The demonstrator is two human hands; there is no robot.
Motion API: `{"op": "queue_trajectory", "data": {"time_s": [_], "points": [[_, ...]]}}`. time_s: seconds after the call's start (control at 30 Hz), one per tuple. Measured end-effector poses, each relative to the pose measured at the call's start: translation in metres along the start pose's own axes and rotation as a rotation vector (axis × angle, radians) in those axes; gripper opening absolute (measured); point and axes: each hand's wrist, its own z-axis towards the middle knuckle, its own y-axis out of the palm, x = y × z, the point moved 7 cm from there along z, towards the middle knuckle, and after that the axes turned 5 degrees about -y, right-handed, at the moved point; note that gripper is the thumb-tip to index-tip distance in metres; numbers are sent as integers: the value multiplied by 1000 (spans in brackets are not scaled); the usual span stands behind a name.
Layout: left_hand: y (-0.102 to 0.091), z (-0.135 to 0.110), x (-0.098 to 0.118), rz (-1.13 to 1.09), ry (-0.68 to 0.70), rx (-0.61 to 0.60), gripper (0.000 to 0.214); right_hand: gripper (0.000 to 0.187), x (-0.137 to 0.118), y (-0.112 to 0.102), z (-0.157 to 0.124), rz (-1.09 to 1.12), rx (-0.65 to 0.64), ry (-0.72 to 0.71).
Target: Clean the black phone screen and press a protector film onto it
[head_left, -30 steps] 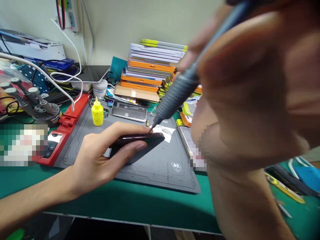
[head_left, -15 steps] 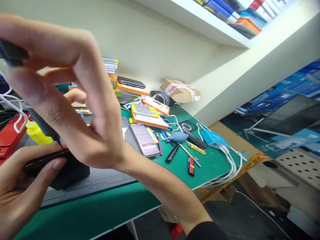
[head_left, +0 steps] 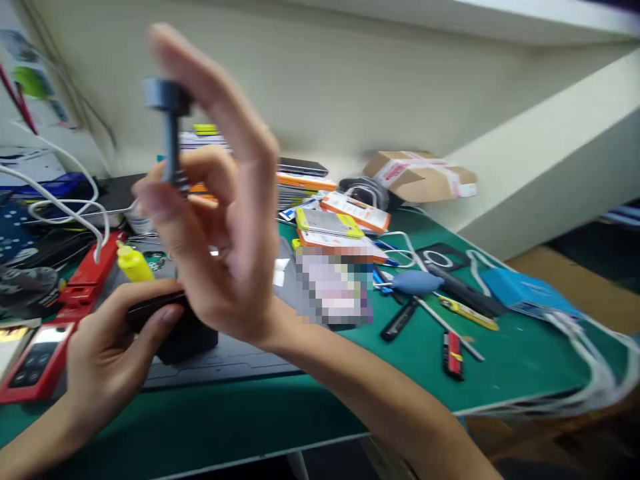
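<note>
My left hand (head_left: 105,340) pinches a dark, thin phone (head_left: 150,310) between thumb and fingers, its edge turned up. The phone leans by a black block (head_left: 190,343) that stands on a grey mat (head_left: 235,363). Above it, my right hand (head_left: 230,247) grips a slim grey screwdriver (head_left: 171,143) between thumb and fingers, held upright. Its index finger reaches up behind the wider cap. The screwdriver's lower end is hidden by the thumb and palm, so I cannot tell whether the tip touches the phone.
A yellow bottle (head_left: 134,262) and a red device (head_left: 65,320) lie left. Right of the mat are a blurred-out phone (head_left: 333,287), a blue air blower (head_left: 416,281), a yellow cutter (head_left: 467,312) and a blue charger (head_left: 530,291). Boxes (head_left: 345,245) and a carton (head_left: 425,175) stand behind.
The view has swung left, so everything sits further right. The index finger of my right hand has straightened upward over the screwdriver's cap. My left hand keeps its hold on the phone.
</note>
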Motion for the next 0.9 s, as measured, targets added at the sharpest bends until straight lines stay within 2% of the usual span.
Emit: {"op": "queue_trajectory", "data": {"time_s": [0.03, 0.1, 0.2, 0.33, 0.57, 0.73, 0.8, 0.9], "points": [[2, 0, 2, -21, 24, -18, 29, 42, 11, 1, -7, 52, 42, 131], [3, 1, 1, -28, 11, -42, 25, 38, 26, 7, -22, 156, 117, 283], [3, 1, -1, -46, -64, -58, 18, 37, 26, 15, -32, 196, 154, 222], [5, 2, 4, -132, -62, -84, 16, 34, 26, 22, -34, 129, 43, 231], [8, 2, 5, -229, -28, -98, 17, 33, 31, 24, -37, 86, -50, 179], [9, 1, 1, -252, -31, -95, 19, 35, 33, 23, -38, 132, -13, 152], [10, 1, 0, -256, -23, -97, 20, 35, 28, 19, -37, 117, -6, 194], [10, 0, 1, -254, -15, -99, 21, 33, 23, 16, -34, 51, -75, 341]]}}
